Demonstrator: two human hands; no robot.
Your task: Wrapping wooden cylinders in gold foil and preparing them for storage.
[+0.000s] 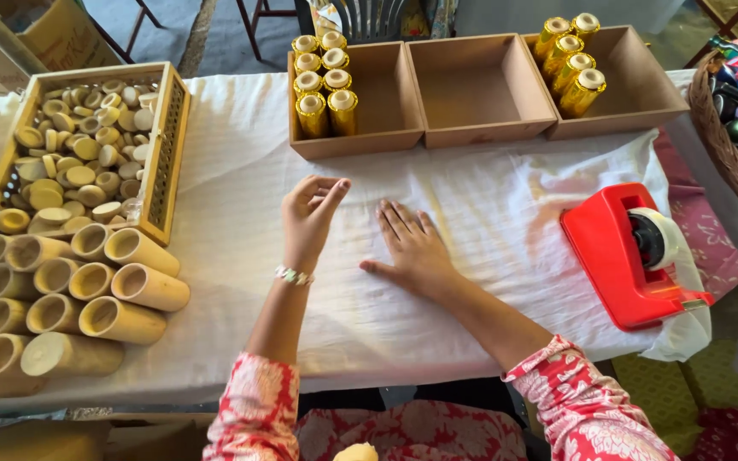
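**Both hands empty on the cloth, mid-table**

Head view: your left hand is raised just off the white cloth, fingers loosely curled, thumb near the fingertips, gripping nothing. A beaded bracelet sits on that wrist. Your right hand lies flat and spread, palm down, touching the cloth just beside the left, also empty.

Along the far edge: three open cardboard boxes in a row. The left box holds gold-wrapped tubes standing upright in its left half. The middle box has nothing in it. The right box has gold tubes leaning in its far left corner.

Left edge: a wooden tray of round lids; in front of it, stacked bamboo tubes lying on their sides. Right edge: a red tape dispenser, well apart from both hands.
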